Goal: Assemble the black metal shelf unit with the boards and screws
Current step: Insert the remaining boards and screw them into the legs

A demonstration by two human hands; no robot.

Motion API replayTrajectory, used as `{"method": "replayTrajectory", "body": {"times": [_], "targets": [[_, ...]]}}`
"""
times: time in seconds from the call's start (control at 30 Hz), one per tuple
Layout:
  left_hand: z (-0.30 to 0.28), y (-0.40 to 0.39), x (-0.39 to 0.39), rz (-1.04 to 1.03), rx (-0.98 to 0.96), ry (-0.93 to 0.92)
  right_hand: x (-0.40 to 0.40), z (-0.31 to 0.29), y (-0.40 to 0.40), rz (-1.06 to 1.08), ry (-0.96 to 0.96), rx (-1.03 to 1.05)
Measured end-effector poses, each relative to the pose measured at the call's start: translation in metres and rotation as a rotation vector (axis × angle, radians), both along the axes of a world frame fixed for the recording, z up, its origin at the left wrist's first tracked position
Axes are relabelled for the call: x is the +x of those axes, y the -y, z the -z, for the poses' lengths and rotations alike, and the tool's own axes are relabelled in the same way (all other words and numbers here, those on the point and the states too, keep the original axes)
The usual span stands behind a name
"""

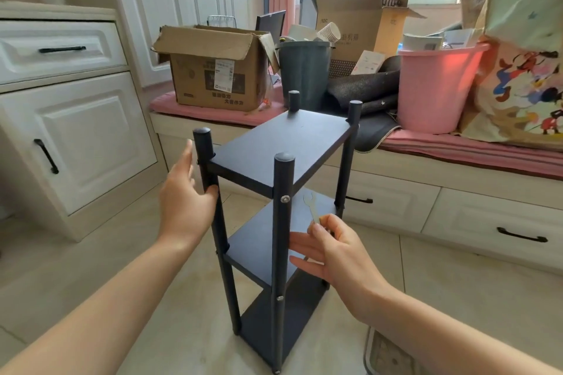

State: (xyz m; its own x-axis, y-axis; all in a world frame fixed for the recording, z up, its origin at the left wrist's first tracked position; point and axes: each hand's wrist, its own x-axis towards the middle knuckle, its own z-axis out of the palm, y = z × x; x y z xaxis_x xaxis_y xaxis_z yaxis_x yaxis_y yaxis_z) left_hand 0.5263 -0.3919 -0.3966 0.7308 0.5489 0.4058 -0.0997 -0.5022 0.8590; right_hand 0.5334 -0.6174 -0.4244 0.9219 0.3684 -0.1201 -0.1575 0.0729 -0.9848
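Note:
The black shelf unit (283,143) stands upright on the tiled floor, with three dark boards between four black poles. A silver screw head (285,198) shows on the near pole under the top board, and another lower down. My left hand (182,201) is at the near-left pole, thumb touching it, fingers spread. My right hand (332,250) pinches a small flat metal wrench (312,208) between thumb and forefinger, right of the near pole, other fingers extended toward the middle board.
A window bench with a pink cushion (457,146) runs behind the shelf, holding a cardboard box (213,70), a grey bin (304,73) and a pink bucket (435,88). White cabinets (76,137) stand at the left. A patterned mat corner (387,353) lies at bottom right.

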Motion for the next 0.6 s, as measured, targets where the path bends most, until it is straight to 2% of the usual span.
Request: {"method": "replayTrajectory", "body": {"times": [0.07, 0.17, 0.33, 0.6], "targets": [[-0.009, 0.020, -0.009, -0.073, 0.048, 0.078, -0.002, -0.001, -0.002, 0.000, -0.009, -0.012], [-0.018, 0.054, -0.026, 0.069, 0.243, 0.233, -0.002, -0.002, -0.003, -0.005, -0.018, -0.009], [-0.010, 0.076, -0.025, 0.267, 0.322, 0.106, 0.000, 0.000, -0.002, -0.016, -0.044, 0.019], [0.004, 0.070, -0.012, 0.206, 0.602, 0.055, 0.008, 0.003, 0.003, -0.065, -0.057, 0.036]]}}
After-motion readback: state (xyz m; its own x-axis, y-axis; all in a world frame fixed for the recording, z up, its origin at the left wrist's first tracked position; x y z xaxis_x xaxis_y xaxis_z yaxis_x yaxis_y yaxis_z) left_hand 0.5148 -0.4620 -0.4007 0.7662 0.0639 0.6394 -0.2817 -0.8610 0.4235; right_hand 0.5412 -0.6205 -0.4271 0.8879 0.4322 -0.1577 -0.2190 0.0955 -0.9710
